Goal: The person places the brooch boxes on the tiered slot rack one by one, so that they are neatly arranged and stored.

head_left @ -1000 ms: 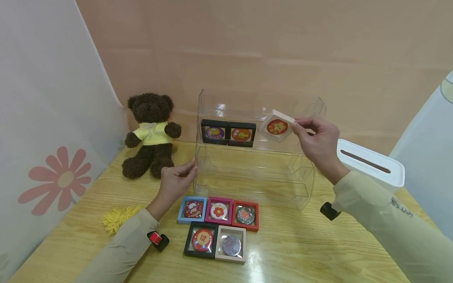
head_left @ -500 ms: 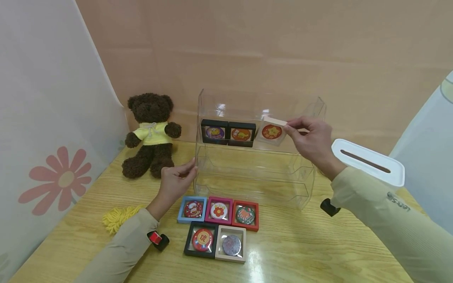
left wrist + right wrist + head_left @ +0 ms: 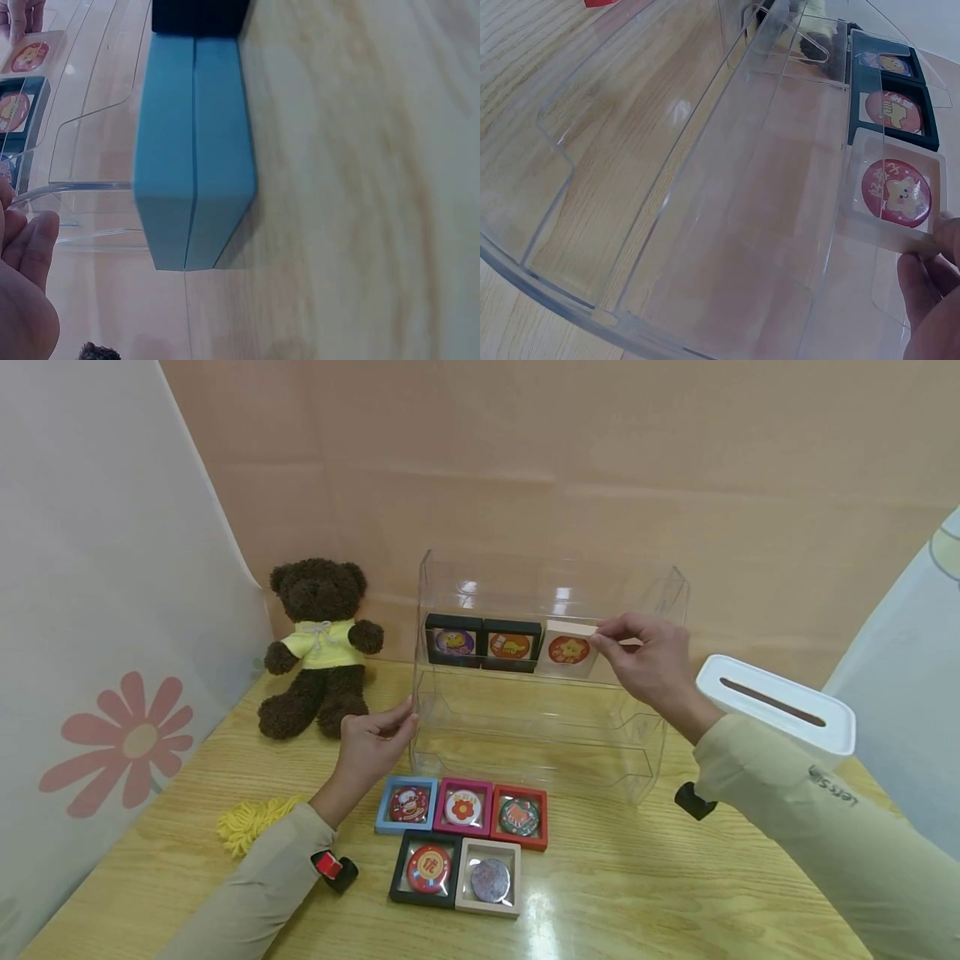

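At rack edge (image 3: pixel 417 652): L hand (image 3: pixel 373 745), head + L-wrist cams only

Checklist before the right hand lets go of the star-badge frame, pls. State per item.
1. Right hand has a grip on the star-badge frame: ok, pinched at its right side.
2. Left hand on the clear rack: ok, pinching its side edge.
3. Two black frames in line on the rack: ok, side by side, badges facing out.
4. Star-badge frame fully seated: cannot tell; its bottom contact isn't clear.
5. Right hand free for another frame: not ok, its fingers hold this one.
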`<state>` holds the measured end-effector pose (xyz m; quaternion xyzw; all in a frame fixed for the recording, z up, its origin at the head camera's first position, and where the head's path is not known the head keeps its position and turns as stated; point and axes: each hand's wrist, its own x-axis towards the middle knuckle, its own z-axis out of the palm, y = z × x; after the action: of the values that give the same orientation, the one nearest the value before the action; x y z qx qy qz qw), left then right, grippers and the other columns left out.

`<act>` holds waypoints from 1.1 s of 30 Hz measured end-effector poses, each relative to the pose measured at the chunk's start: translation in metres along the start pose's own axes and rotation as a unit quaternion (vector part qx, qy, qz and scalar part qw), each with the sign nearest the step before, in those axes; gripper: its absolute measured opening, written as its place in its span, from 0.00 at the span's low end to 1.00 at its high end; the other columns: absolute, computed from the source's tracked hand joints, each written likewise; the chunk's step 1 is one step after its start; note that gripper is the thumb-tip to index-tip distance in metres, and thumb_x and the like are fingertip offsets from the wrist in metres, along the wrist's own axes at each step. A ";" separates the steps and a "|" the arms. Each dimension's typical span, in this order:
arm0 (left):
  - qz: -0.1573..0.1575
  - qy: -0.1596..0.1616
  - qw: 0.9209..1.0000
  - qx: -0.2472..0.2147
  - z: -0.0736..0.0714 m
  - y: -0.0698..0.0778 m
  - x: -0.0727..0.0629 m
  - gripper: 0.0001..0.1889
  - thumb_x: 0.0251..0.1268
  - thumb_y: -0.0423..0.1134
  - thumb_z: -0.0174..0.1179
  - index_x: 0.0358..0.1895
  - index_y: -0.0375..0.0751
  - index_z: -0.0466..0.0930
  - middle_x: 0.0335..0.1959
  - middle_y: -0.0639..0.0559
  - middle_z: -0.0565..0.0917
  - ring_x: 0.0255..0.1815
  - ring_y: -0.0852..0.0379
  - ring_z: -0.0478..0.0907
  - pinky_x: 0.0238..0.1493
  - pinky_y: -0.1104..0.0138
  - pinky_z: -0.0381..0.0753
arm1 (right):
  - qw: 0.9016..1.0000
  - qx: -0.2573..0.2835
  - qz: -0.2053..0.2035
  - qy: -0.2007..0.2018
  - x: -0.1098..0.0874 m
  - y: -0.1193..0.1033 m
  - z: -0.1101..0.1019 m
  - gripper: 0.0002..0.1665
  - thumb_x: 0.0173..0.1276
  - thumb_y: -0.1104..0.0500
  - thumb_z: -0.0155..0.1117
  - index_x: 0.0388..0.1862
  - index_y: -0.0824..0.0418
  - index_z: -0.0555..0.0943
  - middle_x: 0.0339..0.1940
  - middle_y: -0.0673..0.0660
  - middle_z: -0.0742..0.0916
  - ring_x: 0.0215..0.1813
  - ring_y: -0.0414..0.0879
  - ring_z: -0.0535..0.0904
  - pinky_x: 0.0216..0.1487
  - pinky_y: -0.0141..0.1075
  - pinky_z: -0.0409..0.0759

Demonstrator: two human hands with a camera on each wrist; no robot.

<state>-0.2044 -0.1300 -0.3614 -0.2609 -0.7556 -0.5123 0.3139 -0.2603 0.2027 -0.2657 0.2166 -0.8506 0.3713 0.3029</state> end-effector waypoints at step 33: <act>0.009 0.003 1.000 0.005 0.000 0.000 0.000 0.11 0.52 0.15 0.62 0.41 0.17 0.80 0.29 0.30 0.82 0.25 0.42 0.83 0.27 0.75 0.80 | 0.996 0.022 -0.064 0.063 -0.014 -0.009 -0.005 0.03 0.59 0.69 0.69 0.32 0.70 0.85 0.38 0.60 0.86 0.41 0.49 0.82 0.38 0.20 0.76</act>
<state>-0.2038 -0.1296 -0.3615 -0.2652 -0.7546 -0.5065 0.3220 -0.2429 0.2030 -0.2677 0.2536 -0.8059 0.3822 0.3743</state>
